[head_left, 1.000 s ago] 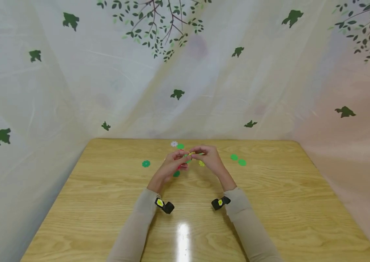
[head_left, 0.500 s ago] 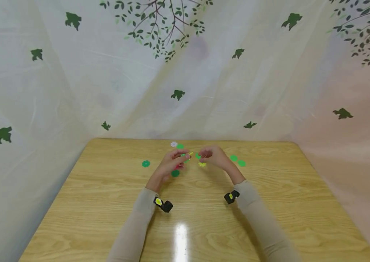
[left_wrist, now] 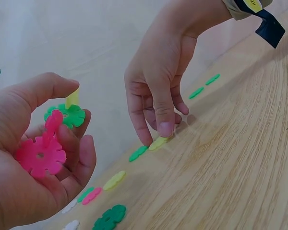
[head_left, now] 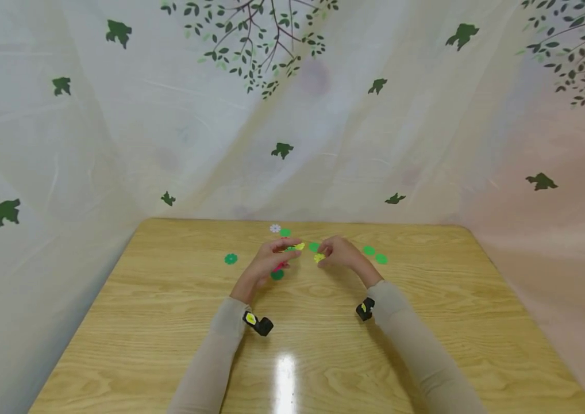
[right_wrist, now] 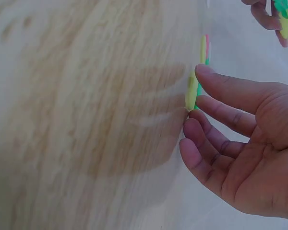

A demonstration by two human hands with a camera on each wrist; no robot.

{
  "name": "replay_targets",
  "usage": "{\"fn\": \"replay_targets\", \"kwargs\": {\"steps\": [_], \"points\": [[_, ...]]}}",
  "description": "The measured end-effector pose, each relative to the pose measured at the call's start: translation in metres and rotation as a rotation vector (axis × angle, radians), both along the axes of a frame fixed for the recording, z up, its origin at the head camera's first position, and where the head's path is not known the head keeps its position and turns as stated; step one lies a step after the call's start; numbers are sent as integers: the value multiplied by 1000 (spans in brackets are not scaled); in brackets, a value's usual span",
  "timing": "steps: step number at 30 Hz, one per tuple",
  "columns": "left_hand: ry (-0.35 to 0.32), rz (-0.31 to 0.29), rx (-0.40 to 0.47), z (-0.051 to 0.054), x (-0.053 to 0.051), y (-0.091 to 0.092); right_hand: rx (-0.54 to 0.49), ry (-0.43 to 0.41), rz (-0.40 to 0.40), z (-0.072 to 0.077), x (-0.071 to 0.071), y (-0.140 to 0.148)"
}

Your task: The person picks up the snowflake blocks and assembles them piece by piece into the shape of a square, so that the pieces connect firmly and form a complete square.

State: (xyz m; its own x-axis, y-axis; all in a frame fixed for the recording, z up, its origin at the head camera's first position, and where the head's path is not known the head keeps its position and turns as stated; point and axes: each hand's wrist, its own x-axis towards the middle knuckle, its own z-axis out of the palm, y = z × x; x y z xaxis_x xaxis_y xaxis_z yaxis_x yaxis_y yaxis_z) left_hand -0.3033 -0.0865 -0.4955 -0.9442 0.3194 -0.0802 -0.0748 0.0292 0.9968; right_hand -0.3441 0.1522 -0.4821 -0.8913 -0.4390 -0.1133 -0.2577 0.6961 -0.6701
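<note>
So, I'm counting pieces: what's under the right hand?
Under the right hand, a yellow flower-shaped disc shows on the wooden table, partly covered. Anything the hand hides there can't be seen.

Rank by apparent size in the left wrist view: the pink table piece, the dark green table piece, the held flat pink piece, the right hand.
1. Right hand
2. Held flat pink piece
3. Dark green table piece
4. Pink table piece
Nearness to the camera may enlarge the held piece.

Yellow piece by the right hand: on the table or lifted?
On the table: the yellow piece lies flat below the right hand.
</note>
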Motion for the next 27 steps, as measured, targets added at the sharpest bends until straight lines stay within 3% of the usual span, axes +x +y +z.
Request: {"fn": "replay_targets", "kwargs": {"steps": [9,16,27], "points": [[7,-4,18,-3,-2,0,38,10,23,-3,-3,-3],[-1,5,30,-3,-2,0,36,-35,79,5,1,-2],[-26,36,27,-4,-3,0,-144,-148,153,11,-1,13]]}}
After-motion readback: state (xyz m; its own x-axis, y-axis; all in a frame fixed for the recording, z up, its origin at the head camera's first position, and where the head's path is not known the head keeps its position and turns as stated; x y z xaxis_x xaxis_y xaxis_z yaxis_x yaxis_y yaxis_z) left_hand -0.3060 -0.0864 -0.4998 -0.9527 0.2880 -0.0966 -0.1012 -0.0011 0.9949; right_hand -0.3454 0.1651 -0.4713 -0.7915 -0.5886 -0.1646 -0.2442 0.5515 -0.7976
